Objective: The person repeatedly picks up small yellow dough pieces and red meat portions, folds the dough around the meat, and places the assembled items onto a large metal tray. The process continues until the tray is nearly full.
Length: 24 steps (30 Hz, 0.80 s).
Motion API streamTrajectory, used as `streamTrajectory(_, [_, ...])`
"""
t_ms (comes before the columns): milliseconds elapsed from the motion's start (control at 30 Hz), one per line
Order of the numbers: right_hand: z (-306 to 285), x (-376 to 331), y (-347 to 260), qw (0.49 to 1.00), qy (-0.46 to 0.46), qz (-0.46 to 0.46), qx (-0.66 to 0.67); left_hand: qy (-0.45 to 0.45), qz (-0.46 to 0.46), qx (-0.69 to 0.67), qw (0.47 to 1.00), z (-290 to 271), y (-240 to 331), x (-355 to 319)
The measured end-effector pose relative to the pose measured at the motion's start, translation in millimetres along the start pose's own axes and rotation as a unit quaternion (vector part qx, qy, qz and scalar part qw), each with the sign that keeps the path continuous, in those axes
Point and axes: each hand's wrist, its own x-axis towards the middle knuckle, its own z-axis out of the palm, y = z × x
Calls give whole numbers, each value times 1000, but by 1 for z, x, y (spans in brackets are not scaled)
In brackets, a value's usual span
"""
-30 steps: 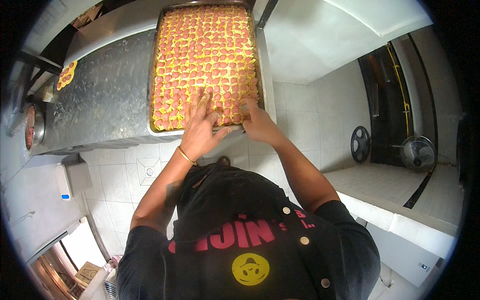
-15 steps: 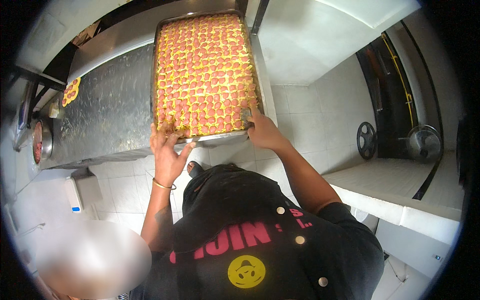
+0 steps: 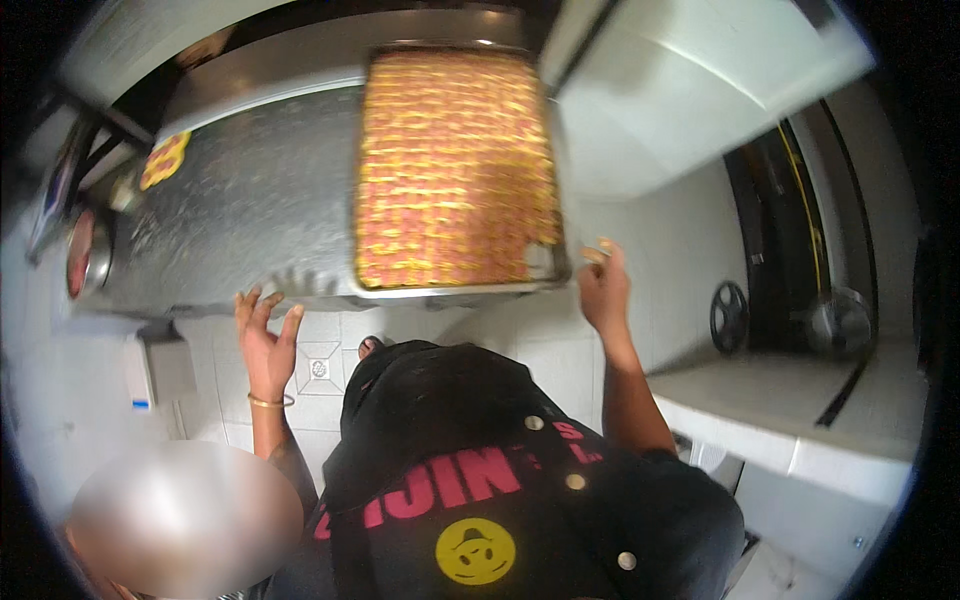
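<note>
While the large metal tray [image 3: 456, 290], packed in close rows with small orange-and-yellow pieces, lies flat on the speckled steel worktop [image 3: 250, 220], neither of the hands is seen gripping it. The left hand [image 3: 262, 340] is held open with fingers spread, just beside the worktop's near edge and apart from the tray's near-left corner. The right hand [image 3: 604, 290] is raised just beside the tray's near-right corner; a small pale piece appears to be pinched at its fingertips, though motion blur leaves this uncertain. A few similar pieces [image 3: 165, 160] can be made out at the far left of the worktop, next to a round metal bowl [image 3: 85, 255].

The step in hand is judged to be the tending of the filled tray, with the hands momentarily off it. A small gap appears at the tray's near-right corner, so the next move is judged to call for careful placing there, or for a level two-handed hold on the near rim so that the rows are not disturbed.
</note>
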Motion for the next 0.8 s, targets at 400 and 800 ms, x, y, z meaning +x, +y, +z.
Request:
streamTrajectory(400, [325, 34, -322, 948, -220, -219, -66, 5, -159, -365, 917, -12, -199, 139])
streamTrajectory(800, [735, 150, -571, 783, -209, -496, -310, 16, -263, -552, 791, -54, -338, 200])
